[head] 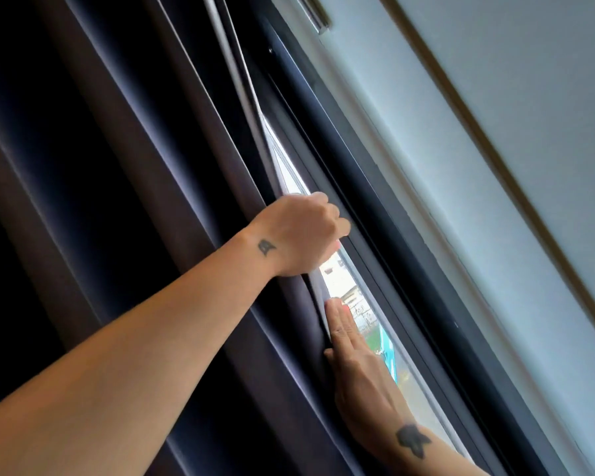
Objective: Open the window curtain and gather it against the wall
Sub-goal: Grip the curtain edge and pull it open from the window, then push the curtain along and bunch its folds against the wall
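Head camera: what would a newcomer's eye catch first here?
The dark curtain fills the left of the tilted view, with a bright sliver of window showing at its right edge. The left hand is closed on that edge, while the right hand lies flat against it lower down.

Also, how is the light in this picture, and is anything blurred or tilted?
Head view: the whole frame is tilted; the curtain is very dark, nearly black at far left; daylight in the narrow window gap is overexposed, so the outside is washed out; the left hand and right hand are evenly lit; the wall looks slightly soft.
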Tool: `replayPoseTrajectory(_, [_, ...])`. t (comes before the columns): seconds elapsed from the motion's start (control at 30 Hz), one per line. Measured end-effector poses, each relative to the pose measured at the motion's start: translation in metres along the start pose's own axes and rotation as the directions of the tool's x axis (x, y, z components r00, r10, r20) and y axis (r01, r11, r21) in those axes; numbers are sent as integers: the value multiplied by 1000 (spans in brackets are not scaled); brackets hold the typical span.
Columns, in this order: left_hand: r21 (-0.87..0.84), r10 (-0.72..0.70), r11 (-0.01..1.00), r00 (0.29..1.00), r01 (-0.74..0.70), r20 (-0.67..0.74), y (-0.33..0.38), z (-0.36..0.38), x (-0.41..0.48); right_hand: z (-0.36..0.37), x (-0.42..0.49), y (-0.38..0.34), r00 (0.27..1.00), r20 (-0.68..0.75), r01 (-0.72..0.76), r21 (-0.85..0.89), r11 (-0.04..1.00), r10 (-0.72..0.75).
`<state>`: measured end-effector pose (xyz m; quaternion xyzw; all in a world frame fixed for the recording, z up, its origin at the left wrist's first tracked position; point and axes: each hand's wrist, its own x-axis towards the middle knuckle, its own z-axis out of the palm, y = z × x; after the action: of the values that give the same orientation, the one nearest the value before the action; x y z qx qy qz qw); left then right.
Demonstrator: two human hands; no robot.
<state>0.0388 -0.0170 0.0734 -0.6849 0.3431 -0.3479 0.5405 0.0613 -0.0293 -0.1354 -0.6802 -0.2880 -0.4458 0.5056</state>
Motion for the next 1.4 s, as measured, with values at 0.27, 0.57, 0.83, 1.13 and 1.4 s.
replayPoseTrajectory(0.27, [229,-81,973,872,-36,483,-5,21,-29,17,-3,-15,999,-39,23,-22,999,-24])
replayPoseTrajectory(0.57, [175,-23,981,858,-78,512,-15,20,-85,25,-7,-30,994,100,-63,170,983,46])
replayPoseTrajectory(0.83, [158,-51,987,901,-20,432,-21,22,-144,76,-8,-74,979,153,-189,442,877,134])
replayPoseTrajectory(1.13, [135,-87,990,879,26,469,-28,23,-236,159,-41,-155,991,92,-128,475,871,95])
replayPoseTrajectory(1.4, [131,-85,991,861,22,501,-17,29,-304,218,-78,-189,993,35,-120,412,903,116])
